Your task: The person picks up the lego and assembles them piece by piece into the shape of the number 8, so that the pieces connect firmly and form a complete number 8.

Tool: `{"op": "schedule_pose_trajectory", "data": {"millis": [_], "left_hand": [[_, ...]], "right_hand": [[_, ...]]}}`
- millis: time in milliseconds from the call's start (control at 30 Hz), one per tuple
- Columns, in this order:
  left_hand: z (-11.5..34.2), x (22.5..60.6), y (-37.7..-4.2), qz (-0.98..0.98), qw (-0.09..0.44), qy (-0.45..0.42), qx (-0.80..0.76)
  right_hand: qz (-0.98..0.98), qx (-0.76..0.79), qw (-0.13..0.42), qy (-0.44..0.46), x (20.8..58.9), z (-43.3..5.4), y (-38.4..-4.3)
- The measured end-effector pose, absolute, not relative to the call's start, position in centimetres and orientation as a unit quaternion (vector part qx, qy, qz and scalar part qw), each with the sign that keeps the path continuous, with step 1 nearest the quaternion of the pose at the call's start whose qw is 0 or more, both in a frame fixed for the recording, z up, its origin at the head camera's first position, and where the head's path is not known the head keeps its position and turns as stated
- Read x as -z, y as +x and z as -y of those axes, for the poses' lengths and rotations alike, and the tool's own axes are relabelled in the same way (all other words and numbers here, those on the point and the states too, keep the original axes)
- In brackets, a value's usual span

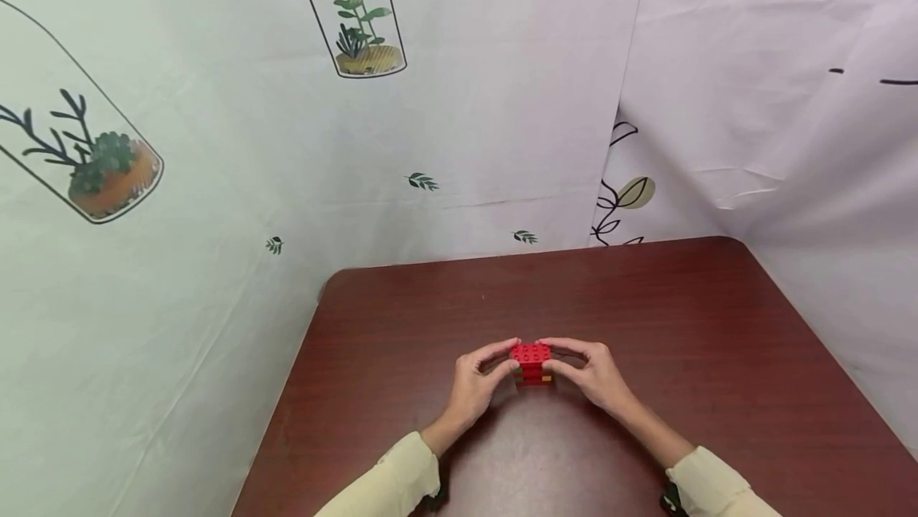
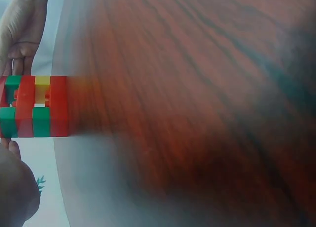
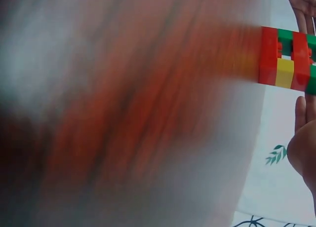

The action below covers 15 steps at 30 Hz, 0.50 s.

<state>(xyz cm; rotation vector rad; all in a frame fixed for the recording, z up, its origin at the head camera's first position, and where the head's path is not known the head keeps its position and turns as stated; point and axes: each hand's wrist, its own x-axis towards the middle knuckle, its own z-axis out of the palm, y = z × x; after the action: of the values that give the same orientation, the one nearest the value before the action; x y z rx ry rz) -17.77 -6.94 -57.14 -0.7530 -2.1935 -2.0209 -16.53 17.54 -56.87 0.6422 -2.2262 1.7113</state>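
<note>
A small stack of toy building bricks (image 1: 531, 364) stands on the table, with a studded red brick on top. Its layers alternate red with green and yellow pieces, and gaps show between those pieces in both wrist views. My left hand (image 1: 473, 385) holds the stack's left end, thumb at the near corner and index finger at the far one. At the right end my right hand (image 1: 598, 377) pinches it the same way. Side on, the layered bricks appear at the left edge of the left wrist view (image 2: 41, 108) and the right edge of the right wrist view (image 3: 285, 59).
A dark reddish-brown table (image 1: 402, 318) with rounded far corners carries the stack. Behind it and at its sides hangs a pale cloth (image 1: 502, 119) printed with plants and leaves. Cream sleeves (image 1: 394, 473) cover both forearms, with a dark band at each cuff.
</note>
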Motion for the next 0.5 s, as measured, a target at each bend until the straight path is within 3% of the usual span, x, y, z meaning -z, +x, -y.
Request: {"op": "schedule_pose_trajectory", "data": {"millis": [500], "left_hand": [[6.9, 57.59, -17.64, 0.71, 0.051, -0.253, 0.655]], "right_hand": [[0.779, -0.588, 0.111, 0.188, 57.37, -17.24, -15.72]]}}
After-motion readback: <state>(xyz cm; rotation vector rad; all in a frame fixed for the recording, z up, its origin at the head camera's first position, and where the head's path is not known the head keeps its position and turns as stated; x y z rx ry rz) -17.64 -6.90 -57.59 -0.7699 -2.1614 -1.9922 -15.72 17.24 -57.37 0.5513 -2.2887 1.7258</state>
